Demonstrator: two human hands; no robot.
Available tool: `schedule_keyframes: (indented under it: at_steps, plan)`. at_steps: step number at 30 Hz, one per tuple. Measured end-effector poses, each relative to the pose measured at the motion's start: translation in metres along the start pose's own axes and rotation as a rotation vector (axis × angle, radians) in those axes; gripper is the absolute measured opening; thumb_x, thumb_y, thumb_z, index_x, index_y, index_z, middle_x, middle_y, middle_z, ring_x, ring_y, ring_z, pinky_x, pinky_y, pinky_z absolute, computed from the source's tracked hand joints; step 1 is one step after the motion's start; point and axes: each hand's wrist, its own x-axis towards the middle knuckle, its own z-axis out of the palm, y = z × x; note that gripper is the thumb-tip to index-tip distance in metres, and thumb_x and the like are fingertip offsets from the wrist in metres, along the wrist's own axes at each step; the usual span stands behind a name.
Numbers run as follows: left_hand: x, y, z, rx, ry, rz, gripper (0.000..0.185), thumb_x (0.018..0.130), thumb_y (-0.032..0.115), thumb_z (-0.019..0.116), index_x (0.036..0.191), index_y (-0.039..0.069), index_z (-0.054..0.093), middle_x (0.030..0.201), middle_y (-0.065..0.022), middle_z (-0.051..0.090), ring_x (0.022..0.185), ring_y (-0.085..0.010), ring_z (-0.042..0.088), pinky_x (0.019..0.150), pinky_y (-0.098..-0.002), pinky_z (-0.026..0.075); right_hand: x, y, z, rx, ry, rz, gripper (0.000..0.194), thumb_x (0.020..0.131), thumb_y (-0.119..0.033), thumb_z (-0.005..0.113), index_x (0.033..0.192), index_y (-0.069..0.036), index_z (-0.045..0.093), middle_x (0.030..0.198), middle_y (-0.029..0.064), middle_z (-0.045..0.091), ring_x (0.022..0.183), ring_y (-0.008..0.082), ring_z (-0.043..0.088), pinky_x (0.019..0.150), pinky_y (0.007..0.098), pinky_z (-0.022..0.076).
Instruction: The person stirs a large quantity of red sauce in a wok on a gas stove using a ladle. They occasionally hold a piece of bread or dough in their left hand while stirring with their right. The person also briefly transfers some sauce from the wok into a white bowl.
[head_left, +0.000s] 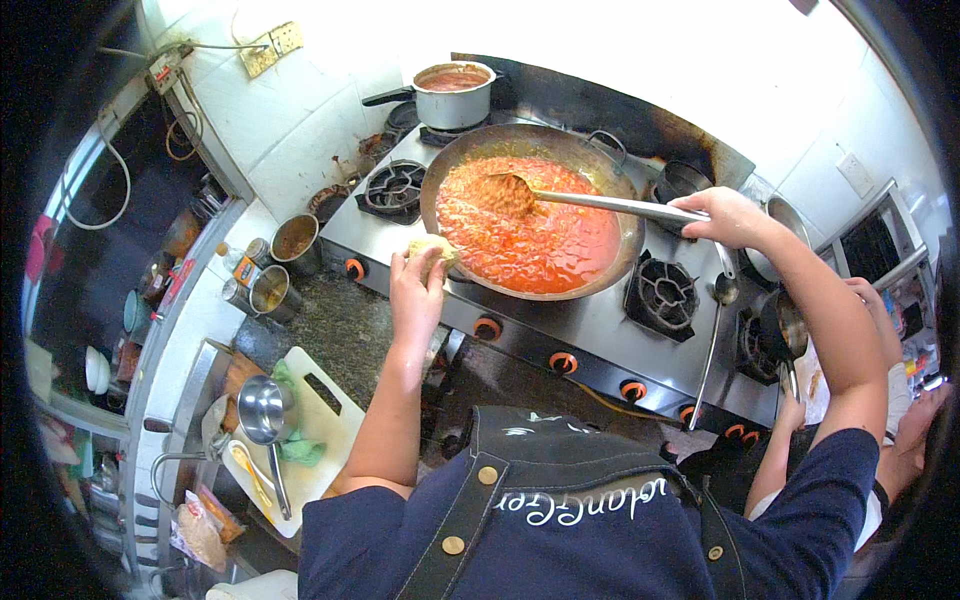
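Observation:
A wide metal wok (628, 251) sits on the gas stove (480, 298), filled with a chunky orange-red sauce (551, 251). My right hand (726, 216) grips the long metal handle of a ladle (615, 204). The ladle's bowl is in the sauce near the far left of the wok, heaped with reddish food. My left hand (417, 289) pinches a folded yellowish cloth or pad (433, 244) against the wok's near left rim. The rim under the cloth is hidden.
A pressure-cooker pot (454, 105) of red liquid stands behind. Bare burners (666, 295) flank the wok. A long-handled spoon (709, 360) lies on the stove's right. Another person's hand (791, 409) holds a small pan (791, 330) there. At left are a cutting board (330, 442) and a saucepan (261, 409).

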Motion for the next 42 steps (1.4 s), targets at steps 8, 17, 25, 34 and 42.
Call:
schedule_keyframes:
  at_steps: [8, 17, 25, 34, 42]
  plan:
    - [-0.001, 0.006, -0.005, -0.004, -0.015, -0.005, 0.02, 0.088, 0.011, 0.066, 0.106, 0.006, 0.068, 0.115, -0.0173, 0.054, 0.106, -0.0335, 0.057, 0.092, -0.038, 0.047, -0.012, -0.001, -0.053, -0.398, 0.179, 0.125, 0.045, 0.084, -0.026, 0.069, 0.128, -0.025, 0.06, 0.105, 0.0086, 0.07, 0.093, 0.0275, 0.066, 0.082, 0.0389, 0.0512]
    - [-0.002, 0.006, 0.002, -0.048, 0.014, 0.032, 0.02, 0.085, 0.01, 0.067, 0.104, 0.008, 0.067, 0.107, -0.0172, 0.056, 0.099, -0.0374, 0.058, 0.087, -0.0429, 0.048, 0.094, 0.052, -0.048, -0.208, 0.089, 0.04, 0.043, 0.085, -0.028, 0.069, 0.126, -0.02, 0.062, 0.112, 0.0111, 0.068, 0.104, 0.0263, 0.064, 0.091, 0.0378, 0.0482]
    - [0.001, 0.003, -0.004, 0.014, 0.005, 0.058, 0.019, 0.088, 0.009, 0.064, 0.105, 0.003, 0.068, 0.107, -0.0169, 0.056, 0.1, -0.0338, 0.06, 0.087, -0.0384, 0.049, 0.044, -0.002, -0.011, -0.552, 0.177, -0.211, 0.042, 0.084, -0.029, 0.067, 0.126, -0.023, 0.06, 0.08, 0.0128, 0.067, 0.073, 0.0314, 0.066, 0.066, 0.0447, 0.0519]
    - [0.002, 0.001, -0.005, 0.013, -0.019, 0.075, 0.019, 0.085, 0.008, 0.066, 0.104, 0.004, 0.068, 0.108, -0.019, 0.056, 0.101, -0.0373, 0.059, 0.088, -0.0419, 0.048, -0.073, -0.004, 0.01, -0.463, 0.282, -0.021, 0.047, 0.085, -0.03, 0.066, 0.131, -0.022, 0.056, 0.083, 0.0132, 0.067, 0.074, 0.0318, 0.066, 0.065, 0.0423, 0.0521]
    - [-0.003, -0.001, -0.005, -0.108, 0.031, 0.034, 0.017, 0.087, 0.007, 0.064, 0.104, 0.003, 0.067, 0.11, -0.0152, 0.055, 0.104, -0.0306, 0.058, 0.091, -0.0373, 0.047, -0.092, -0.009, 0.091, 0.245, 0.186, 0.142, 0.041, 0.086, -0.024, 0.065, 0.124, -0.009, 0.061, 0.105, 0.0177, 0.069, 0.095, 0.0293, 0.066, 0.085, 0.0366, 0.0497]
